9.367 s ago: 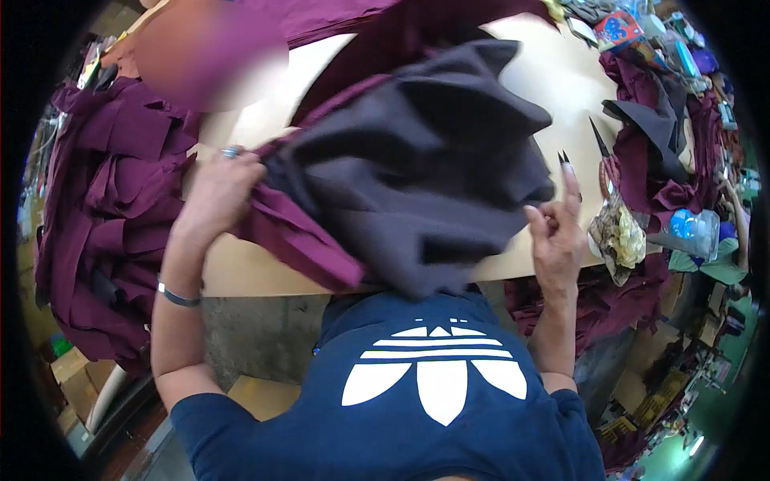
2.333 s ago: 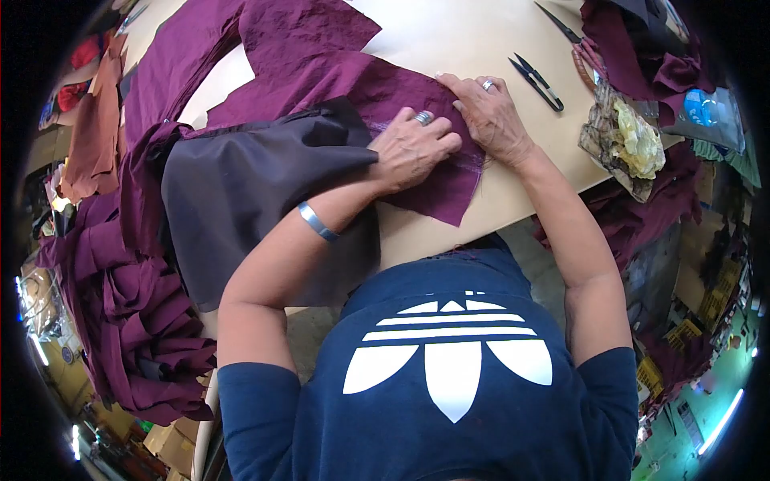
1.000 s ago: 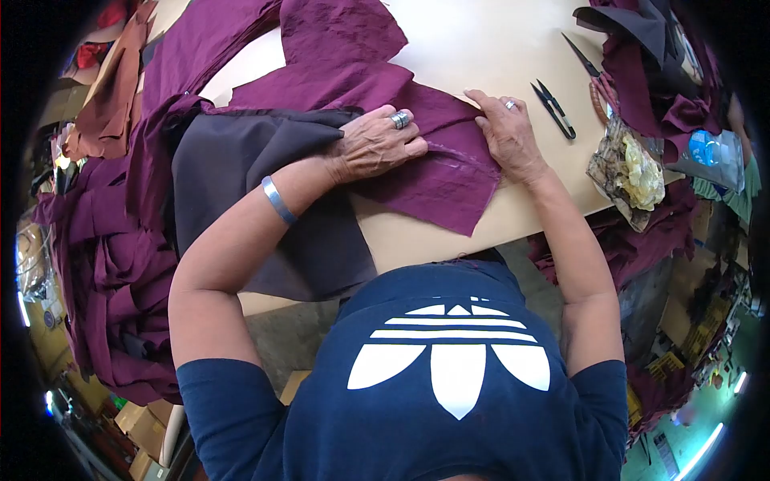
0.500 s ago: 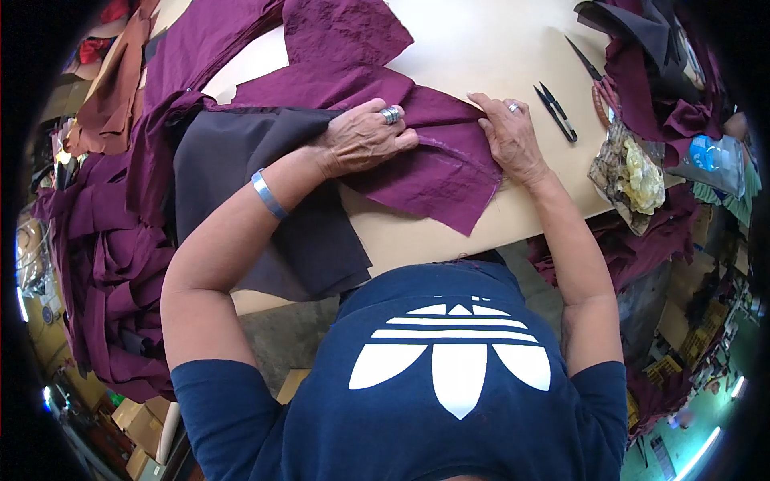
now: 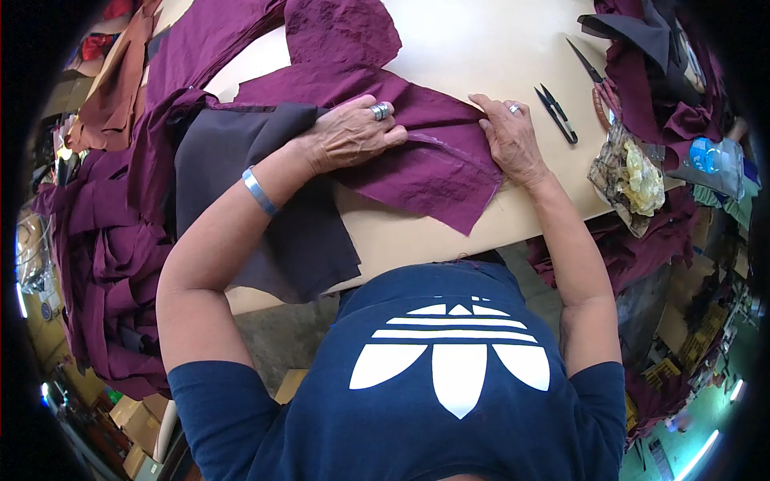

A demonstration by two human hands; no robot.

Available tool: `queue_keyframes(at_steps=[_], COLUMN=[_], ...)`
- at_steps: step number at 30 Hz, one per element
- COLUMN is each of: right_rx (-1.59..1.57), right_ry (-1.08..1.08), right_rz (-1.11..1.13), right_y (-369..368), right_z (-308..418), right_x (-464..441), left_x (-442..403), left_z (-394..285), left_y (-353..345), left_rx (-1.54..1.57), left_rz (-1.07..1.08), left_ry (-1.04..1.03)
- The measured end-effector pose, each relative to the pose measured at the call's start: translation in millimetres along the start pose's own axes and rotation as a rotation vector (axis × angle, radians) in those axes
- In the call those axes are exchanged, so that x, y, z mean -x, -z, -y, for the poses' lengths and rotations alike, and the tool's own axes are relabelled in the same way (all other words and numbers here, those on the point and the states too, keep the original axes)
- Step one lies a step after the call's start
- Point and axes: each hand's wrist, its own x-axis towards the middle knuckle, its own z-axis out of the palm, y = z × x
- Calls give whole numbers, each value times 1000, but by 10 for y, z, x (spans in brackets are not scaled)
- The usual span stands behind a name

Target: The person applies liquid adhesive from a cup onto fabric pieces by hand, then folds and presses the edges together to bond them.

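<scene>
A maroon fabric piece (image 5: pixel 437 180) lies on the table, with a pale line running across it. My right hand (image 5: pixel 515 144) is at its right edge, thumb on top and other fingers partly hidden, holding that edge. Over the piece's left part, my left hand (image 5: pixel 353 135) has curled fingers whose tips I cannot see. It appears to grip the dark grey fabric (image 5: pixel 241 160), which is bunched beside my left wrist and hangs over the table's front edge. Another maroon piece (image 5: pixel 341 32) lies just beyond.
Black thread snips (image 5: pixel 555 114) and scissors with reddish handles (image 5: pixel 601 92) lie to the right on the table (image 5: pixel 481 48). Near them sit a crumpled yellowish plastic bag (image 5: pixel 642 180) and a clear package (image 5: pixel 710 164). Maroon strips (image 5: pixel 120 272) are heaped at the left.
My left hand has shifted slightly left, and the dark grey fabric has moved left with it. The far maroon piece's right corner has drawn in. My right hand stays put.
</scene>
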Motion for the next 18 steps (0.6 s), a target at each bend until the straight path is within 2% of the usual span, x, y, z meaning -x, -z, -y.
queue_keyframes(at_steps=[3,16,18], right_rx=[10,13,10], right_ry=[-8,5,2], right_rz=[17,-3,1], right_y=[13,8,8], right_z=[0,0,-11], right_x=[-3,-7,2], left_x=[36,105,114], left_z=[49,48,58], left_y=[-53,-3,-34], left_rx=[13,-74,-20], left_rz=[-104,-59,-115], left_ry=[-8,6,30])
